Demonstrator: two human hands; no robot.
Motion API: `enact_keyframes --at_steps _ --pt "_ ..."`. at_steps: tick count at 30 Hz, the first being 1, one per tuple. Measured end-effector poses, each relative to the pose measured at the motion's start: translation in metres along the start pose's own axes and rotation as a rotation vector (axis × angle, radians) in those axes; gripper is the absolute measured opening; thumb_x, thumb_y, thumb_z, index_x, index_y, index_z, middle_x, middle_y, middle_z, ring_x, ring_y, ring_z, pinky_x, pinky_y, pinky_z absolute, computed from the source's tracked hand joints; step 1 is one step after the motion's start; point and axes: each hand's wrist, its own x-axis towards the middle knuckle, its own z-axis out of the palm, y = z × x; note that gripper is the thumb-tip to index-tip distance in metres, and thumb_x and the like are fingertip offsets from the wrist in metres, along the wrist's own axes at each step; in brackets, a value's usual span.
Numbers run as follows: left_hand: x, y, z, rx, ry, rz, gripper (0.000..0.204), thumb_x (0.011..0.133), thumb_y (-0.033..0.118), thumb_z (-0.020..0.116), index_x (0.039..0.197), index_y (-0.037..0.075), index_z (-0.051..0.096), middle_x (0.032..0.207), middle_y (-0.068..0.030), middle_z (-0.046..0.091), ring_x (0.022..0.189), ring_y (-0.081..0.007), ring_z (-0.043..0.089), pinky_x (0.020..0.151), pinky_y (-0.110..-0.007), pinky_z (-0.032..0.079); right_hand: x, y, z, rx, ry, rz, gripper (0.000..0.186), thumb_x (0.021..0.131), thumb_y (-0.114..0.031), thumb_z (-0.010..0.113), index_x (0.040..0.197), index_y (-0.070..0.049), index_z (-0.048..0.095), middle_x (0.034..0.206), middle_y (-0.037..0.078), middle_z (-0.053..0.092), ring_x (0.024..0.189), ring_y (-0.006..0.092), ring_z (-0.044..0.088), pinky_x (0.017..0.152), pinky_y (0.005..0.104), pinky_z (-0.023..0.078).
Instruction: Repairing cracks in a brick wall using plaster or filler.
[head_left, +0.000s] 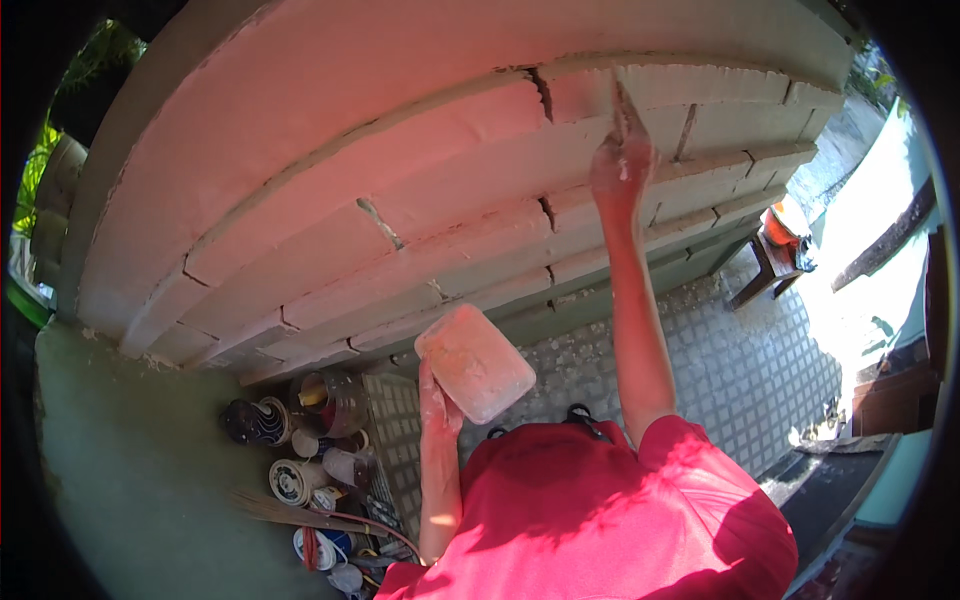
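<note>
Pale, chalky plastic, by the look of it, makes up the rounded rectangular tub in front of your chest. Your left hand holds it by its near left side, the fingers partly hidden beneath. It is probably light and fairly stiff, though pasty smears may make it slippery; a spread palm under the base, thumb along the rim, should keep it level. Your right hand, raised and closed narrow, grips a thin blade, likely stiff and best held low on its handle. Its tip is at the upper ledge of the stepped wall; you cannot tell whether they touch. Just left of it runs a dark crack. Farther out are the tiled floor, a small stool and, lower left, a straw broom.
</note>
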Motion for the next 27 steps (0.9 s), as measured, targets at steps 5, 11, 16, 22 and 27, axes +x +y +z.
enact_keyframes --at_steps 5,11,16,22,27 --pt "0.004 0.025 -0.002 0.047 0.018 -0.056 0.065 0.092 0.052 0.047 0.139 0.007 0.038 0.134 -0.0096 0.050 0.121 -0.0260 0.051 0.101 -0.043 0.043 -0.008 0.025 0.017 -0.187 -0.007 -0.153 0.050 0.074 0.007 0.042 0.122 0.004 0.055 0.079 0.017 0.064 0.062 0.0183 0.058 0.064 0.0312 0.048" --pt "0.024 0.039 -0.028 0.033 -0.074 -0.075 0.068 0.092 0.054 0.048 0.138 0.005 0.038 0.132 -0.0096 0.051 0.118 -0.0230 0.052 0.100 -0.038 0.043 -0.114 -0.052 -0.008 0.736 -0.529 0.598 0.036 0.081 0.001 0.061 0.117 0.006 0.057 0.103 0.010 0.066 0.088 0.0138 0.064 0.075 0.0263 0.052" --pt "0.021 0.052 -0.027 0.010 -0.090 -0.071 0.067 0.094 0.053 0.044 0.139 0.004 0.036 0.134 -0.0113 0.049 0.120 -0.0226 0.051 0.101 -0.037 0.042 -0.178 -0.057 0.013 0.635 -0.781 0.804 0.036 0.078 -0.002 0.065 0.113 0.005 0.058 0.105 0.009 0.065 0.090 0.0144 0.062 0.079 0.0275 0.051" --pt "0.015 0.059 -0.043 -0.068 -0.144 -0.159 0.063 0.095 0.049 0.043 0.139 0.004 0.037 0.136 -0.0122 0.048 0.121 -0.0241 0.051 0.102 -0.040 0.043 -0.206 -0.054 0.027 0.136 -0.946 0.520 0.034 0.071 -0.010 0.064 0.103 0.001 0.061 0.091 0.014 0.065 0.085 0.0229 0.062 0.082 0.0336 0.047" --pt "0.012 0.055 -0.050 -0.018 -0.174 -0.168 0.066 0.095 0.053 0.039 0.138 0.002 0.038 0.133 -0.0122 0.051 0.121 -0.0221 0.051 0.102 -0.038 0.042 -0.203 -0.079 0.034 -0.013 -0.983 0.466 0.033 0.072 -0.015 0.065 0.100 0.001 0.061 0.090 0.016 0.065 0.083 0.0248 0.063 0.079 0.0358 0.048"
